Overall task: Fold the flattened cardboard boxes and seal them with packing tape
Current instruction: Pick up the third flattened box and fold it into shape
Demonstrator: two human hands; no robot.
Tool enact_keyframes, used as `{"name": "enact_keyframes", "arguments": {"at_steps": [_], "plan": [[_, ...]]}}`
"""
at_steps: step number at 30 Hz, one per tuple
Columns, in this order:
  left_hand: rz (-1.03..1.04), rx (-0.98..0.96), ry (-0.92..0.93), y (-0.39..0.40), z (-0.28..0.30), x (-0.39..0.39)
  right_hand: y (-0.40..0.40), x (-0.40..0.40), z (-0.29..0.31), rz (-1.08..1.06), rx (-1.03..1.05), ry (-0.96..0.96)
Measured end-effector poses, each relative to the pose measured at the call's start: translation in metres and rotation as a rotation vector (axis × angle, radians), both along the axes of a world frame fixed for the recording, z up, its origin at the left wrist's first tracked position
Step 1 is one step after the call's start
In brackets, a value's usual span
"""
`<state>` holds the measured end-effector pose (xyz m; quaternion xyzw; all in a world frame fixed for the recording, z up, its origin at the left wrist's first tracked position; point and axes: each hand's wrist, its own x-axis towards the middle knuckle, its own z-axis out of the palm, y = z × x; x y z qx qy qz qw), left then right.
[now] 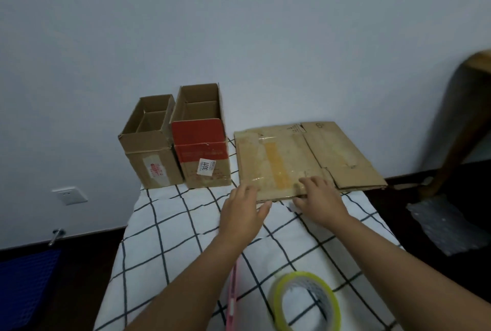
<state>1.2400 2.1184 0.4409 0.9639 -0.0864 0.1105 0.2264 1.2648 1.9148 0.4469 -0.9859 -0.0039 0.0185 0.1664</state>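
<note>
Two boxes stand erected by the wall — tops unsealed | flattened cardboard lies at the checked cloth's far end | left hand and right hand rest loose-fingered on its near edge | tape roll waits near — untouched.

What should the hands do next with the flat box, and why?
Probably grip the flat box by its near edge and lift it toward the person to open it. Both the left hand and right hand already reach that edge, the box lies flat, and two boxes beside it already stand open. The tape waits nearby for later.
</note>
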Motion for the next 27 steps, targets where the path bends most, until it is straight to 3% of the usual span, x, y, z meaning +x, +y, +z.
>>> {"name": "enact_keyframes", "arguments": {"at_steps": [5, 9, 15, 22, 27], "plan": [[-0.046, 0.105, 0.174, -0.035, -0.002, 0.01, -0.037, -0.019, -0.017, -0.039, -0.065, 0.102], [0.12, 0.019, 0.415, -0.043, -0.003, 0.035, -0.042, -0.034, -0.041, -0.039, -0.071, 0.025], [0.265, -0.012, 0.525, -0.048, 0.001, 0.054, -0.044, -0.031, -0.049, -0.051, -0.069, -0.013], [0.474, -0.293, 0.374, -0.047, 0.004, 0.072, -0.043, -0.032, -0.05, -0.065, -0.056, -0.01], [0.543, -0.861, 0.469, -0.034, 0.02, 0.084, -0.042, -0.033, -0.049, -0.089, -0.033, -0.017]]}}
